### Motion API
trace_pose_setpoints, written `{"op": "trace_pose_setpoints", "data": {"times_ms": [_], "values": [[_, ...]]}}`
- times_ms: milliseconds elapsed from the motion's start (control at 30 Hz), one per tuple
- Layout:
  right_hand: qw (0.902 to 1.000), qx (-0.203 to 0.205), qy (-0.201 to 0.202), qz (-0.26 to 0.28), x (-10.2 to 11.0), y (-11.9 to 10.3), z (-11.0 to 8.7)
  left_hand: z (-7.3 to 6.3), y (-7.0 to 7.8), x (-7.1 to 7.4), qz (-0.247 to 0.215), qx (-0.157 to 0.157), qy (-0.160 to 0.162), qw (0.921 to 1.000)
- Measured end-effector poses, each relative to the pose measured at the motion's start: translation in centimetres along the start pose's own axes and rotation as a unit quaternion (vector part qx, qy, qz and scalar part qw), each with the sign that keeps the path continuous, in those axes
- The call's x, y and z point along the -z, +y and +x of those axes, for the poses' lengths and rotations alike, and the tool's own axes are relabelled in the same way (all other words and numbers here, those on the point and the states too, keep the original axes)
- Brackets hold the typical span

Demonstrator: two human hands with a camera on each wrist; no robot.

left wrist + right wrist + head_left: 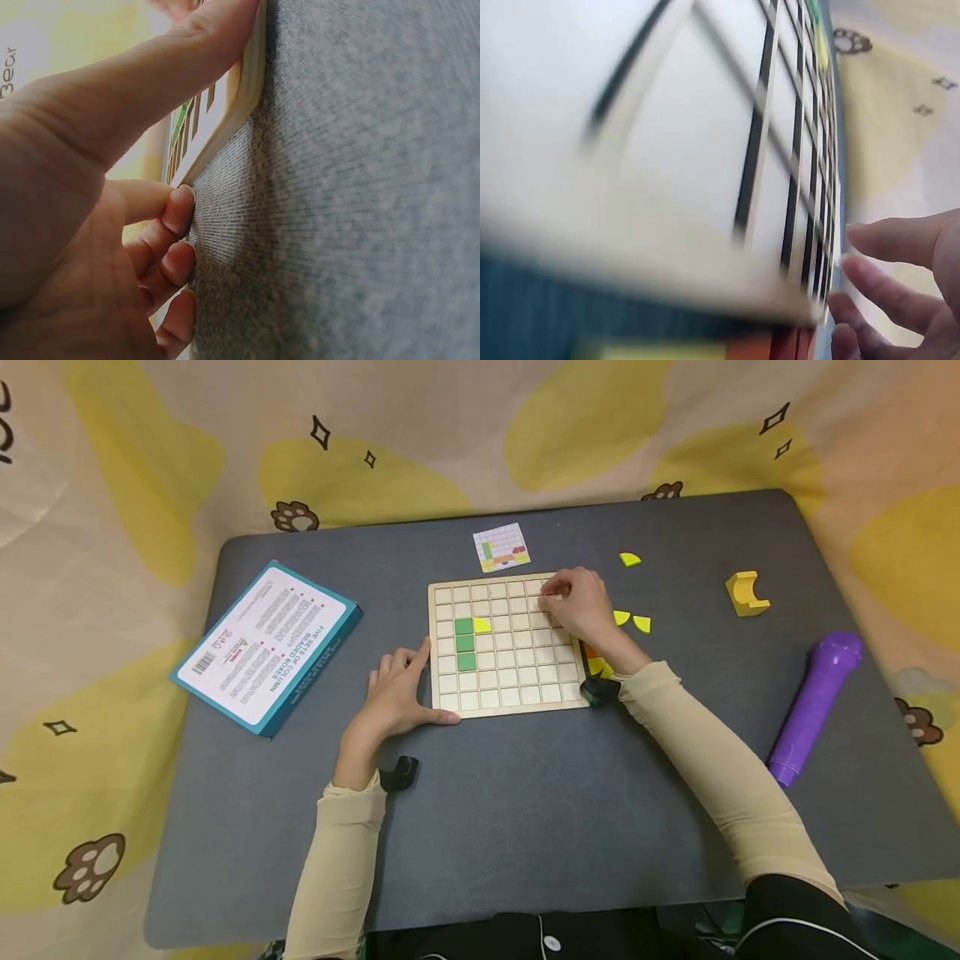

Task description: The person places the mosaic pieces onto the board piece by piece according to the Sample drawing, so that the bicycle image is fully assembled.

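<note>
Near the middle of the head view, a wooden grid board (508, 677) lies flat on the grey table (525, 827). Toward its left side, three green squares (465, 644) sit in one column of cells, one below the other. Just to the right of the topmost square, a yellow quarter-round piece (482, 625) also lies on the board.

At the lower left corner of the board is the left hand (393, 693), with the thumb spread well away from the fingers. The thumb touches the lower edge, and the index finger touches the left edge; in the left wrist view, the other fingers are slightly bent.

Over the upper right part of the board is the right hand (585, 606), its thumb and index finger near to each other. I cannot tell whether they pinch something small, because the fingers hide this spot.

To the right of this hand lie loose yellow pieces (642, 624), two near its wrist and one higher in the frame. Some more yellow and orange pieces (596, 666) are partly covered by the forearm.

Above the board lies a small printed card (495, 550). At the left rests a blue-edged box (262, 643); at the right, a yellow block (742, 596) with a curved hollow, and below it a purple rod (810, 710) with a wider head.
</note>
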State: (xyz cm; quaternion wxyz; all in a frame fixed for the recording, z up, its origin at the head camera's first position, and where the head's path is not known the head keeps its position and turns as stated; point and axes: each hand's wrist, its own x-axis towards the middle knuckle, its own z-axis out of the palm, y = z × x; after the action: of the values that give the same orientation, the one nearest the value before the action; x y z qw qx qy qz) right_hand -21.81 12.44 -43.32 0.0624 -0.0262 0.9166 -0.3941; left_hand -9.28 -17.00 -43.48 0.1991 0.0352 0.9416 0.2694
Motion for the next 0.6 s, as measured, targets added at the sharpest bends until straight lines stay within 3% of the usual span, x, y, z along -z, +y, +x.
{"op": "trace_pose_setpoints", "data": {"times_ms": [167,333,467,600], "values": [[0.9991,-0.029,0.03,-0.011,3.4,2.5,1.0,0.0,-0.1,0.0,0.001,-0.003,0.003,1.0],[0.9971,-0.071,0.023,-0.014,6.1,4.7,2.2,0.0,-0.1,-0.1,0.003,0.003,0.002,1.0],[0.9949,-0.093,0.019,-0.034,6.8,5.9,2.8,0.1,-0.1,-0.1,0.001,0.002,0.003,1.0],[0.9942,-0.087,0.032,-0.054,6.6,6.1,2.8,0.1,-0.2,-0.2,-0.002,-0.002,0.006,1.0]]}}
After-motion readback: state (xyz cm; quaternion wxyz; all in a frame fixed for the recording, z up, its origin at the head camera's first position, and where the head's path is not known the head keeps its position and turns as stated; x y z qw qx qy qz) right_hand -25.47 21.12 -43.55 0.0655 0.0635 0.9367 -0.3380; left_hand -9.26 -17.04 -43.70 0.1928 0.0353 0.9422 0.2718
